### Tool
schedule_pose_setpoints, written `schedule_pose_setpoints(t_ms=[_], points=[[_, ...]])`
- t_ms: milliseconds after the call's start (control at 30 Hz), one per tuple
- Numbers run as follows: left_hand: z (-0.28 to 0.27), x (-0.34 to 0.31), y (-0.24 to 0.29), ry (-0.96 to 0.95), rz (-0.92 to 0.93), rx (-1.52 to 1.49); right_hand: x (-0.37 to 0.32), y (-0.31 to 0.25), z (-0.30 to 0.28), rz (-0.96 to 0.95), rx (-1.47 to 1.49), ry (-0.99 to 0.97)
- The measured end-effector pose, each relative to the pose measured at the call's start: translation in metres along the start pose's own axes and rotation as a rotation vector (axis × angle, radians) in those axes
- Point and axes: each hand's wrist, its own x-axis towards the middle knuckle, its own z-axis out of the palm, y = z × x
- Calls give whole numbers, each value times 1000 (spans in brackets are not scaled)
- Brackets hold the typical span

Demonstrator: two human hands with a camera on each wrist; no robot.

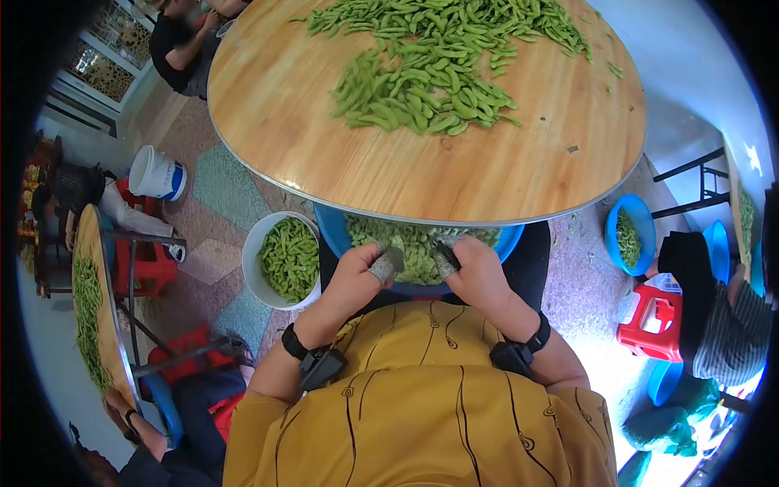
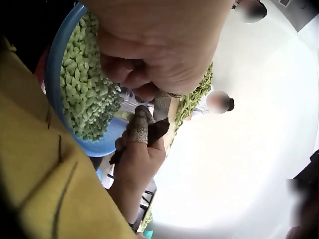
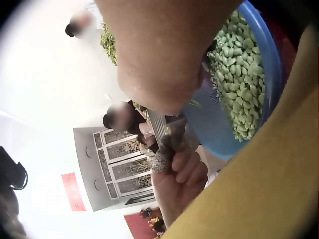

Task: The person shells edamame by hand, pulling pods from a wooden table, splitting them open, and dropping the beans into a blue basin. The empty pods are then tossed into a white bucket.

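In the head view my left hand (image 1: pixel 355 276) and right hand (image 1: pixel 479 274) face each other, a little apart, over a blue basin (image 1: pixel 327 231) of pale green shelled beans (image 1: pixel 418 264). Both have grey wrapping on the thumb. The left fingers curl around a small dark piece (image 1: pixel 393 259), its far side hidden. The right hand pinches a dark, flat piece (image 2: pixel 158 130), seen in the left wrist view beneath its wrapped thumb. Whether a pod is between the fingertips, I cannot tell. Green pods (image 1: pixel 422 89) lie heaped on the round wooden table (image 1: pixel 284 122) ahead.
A white bucket (image 1: pixel 251 264) of green pods stands left of the basin. The table's front edge overhangs the basin's far side. Farther out are a white pail (image 1: pixel 154 173), a blue basin (image 1: pixel 613 231) at right, a red stool (image 1: pixel 652 322) and several seated people.
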Motion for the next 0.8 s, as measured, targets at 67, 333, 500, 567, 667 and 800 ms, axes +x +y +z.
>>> schedule_pose_setpoints(t_ms=[67,333,500,567,667,800], points=[[0,1,-4,25,167,282,-1,-1,-2,6,89,11],[18,1,16,84,-192,-536,20,-49,-10,-496,-2,-91],[-30,-16,17,62,-48,-461,71,-24,-56,-179,-121,234],[-56,-26,16,299,62,-112,92,-9,-67,-224,-178,437],[-111,-28,-6,571,122,492,131,30,-78,-120,-345,470],[-156,-37,-40,623,-17,1505,145,42,-73,-86,-413,336]])
